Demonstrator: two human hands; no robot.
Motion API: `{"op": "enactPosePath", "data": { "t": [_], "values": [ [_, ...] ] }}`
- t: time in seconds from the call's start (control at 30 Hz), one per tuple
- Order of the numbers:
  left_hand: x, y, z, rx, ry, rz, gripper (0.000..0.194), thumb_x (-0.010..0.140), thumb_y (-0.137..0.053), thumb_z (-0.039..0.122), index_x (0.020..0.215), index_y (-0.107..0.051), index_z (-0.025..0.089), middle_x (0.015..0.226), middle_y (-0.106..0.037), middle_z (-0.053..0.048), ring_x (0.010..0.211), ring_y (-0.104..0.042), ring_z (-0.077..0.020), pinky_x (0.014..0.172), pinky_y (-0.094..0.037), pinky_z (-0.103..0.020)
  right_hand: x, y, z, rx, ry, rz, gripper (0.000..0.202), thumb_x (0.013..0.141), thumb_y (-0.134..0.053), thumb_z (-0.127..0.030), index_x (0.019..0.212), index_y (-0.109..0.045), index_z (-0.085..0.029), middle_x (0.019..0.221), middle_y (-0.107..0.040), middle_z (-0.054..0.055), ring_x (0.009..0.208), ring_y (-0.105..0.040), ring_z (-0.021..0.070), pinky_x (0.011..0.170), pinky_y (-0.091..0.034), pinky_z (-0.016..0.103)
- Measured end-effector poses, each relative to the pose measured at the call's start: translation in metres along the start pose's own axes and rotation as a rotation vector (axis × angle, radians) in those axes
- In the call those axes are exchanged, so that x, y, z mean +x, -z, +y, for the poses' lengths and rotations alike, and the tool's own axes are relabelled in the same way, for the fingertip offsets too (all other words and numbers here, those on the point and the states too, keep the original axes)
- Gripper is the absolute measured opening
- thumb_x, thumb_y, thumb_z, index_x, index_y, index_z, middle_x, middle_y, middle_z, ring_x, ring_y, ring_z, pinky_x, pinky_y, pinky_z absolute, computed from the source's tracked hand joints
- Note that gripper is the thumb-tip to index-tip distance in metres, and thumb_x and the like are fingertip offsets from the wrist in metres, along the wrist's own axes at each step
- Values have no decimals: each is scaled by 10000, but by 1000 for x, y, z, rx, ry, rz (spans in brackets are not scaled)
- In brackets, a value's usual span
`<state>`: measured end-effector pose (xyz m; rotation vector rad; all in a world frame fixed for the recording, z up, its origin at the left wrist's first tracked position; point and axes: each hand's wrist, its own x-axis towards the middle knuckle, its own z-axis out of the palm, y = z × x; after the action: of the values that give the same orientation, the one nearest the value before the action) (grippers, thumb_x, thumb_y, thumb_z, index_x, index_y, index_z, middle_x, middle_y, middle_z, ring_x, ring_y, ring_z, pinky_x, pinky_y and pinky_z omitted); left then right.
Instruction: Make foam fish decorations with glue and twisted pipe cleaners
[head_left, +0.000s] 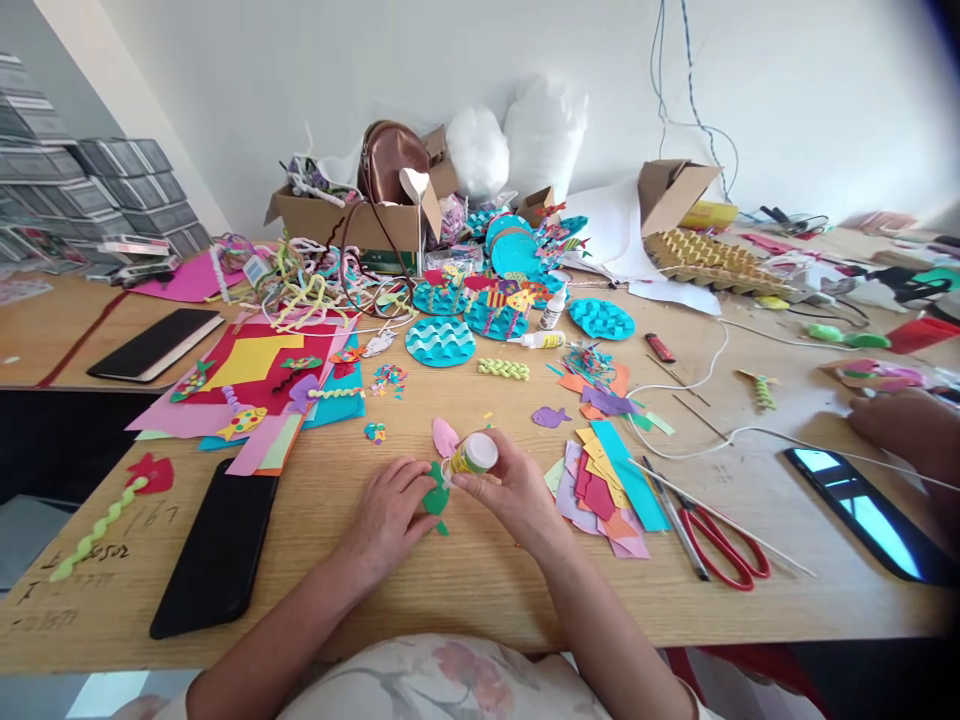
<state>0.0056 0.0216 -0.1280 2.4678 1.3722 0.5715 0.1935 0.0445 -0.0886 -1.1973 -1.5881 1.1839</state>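
My right hand is closed around a small glue bottle with a yellow label, tilted so its white base faces me. Its tip is pointed down at a green paper fish on the table. The fingers of my left hand are bent and hold the fish from the left, covering part of it. Just behind lies a pink paper cutout. A purple paper fish lies to the right, and a pair of small googly-eyed pieces lies to the left.
Red-handled scissors, a pen and paper scraps lie right. A black phone lies left, near coloured sheets. Turquoise decorated discs stand behind. Another person's hand is at far right.
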Motion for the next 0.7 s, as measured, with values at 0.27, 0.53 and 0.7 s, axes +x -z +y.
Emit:
{"op": "enactPosePath", "data": {
  "t": [0.27,0.53,0.7],
  "values": [
    [-2,4,-3,62,-92,-11,284,792,-540,76,1036,-613,201,1213,-567,-66,1164,-463,-253,982,-411,-479,1,1,-8,-123,13,-74,334,706,-687,-317,986,-542,-205,898,-618,23,827,-560,180,724,-443,296],
    [-3,2,3,27,-166,47,221,850,-441,77,991,-598,142,1015,-631,-81,981,-579,-188,876,-511,-364,-1,7,-25,-161,-27,-123,263,719,-664,-260,950,-548,-210,854,-607,8,801,-554,176,709,-440,291],
    [-4,1,6,-7,-147,22,217,899,-401,132,980,-601,160,998,-601,-68,955,-560,-174,830,-512,-325,-1,7,-19,-87,-5,-25,302,678,-705,-256,929,-538,-229,852,-613,-12,797,-570,170,723,-448,282]
  ]
}}
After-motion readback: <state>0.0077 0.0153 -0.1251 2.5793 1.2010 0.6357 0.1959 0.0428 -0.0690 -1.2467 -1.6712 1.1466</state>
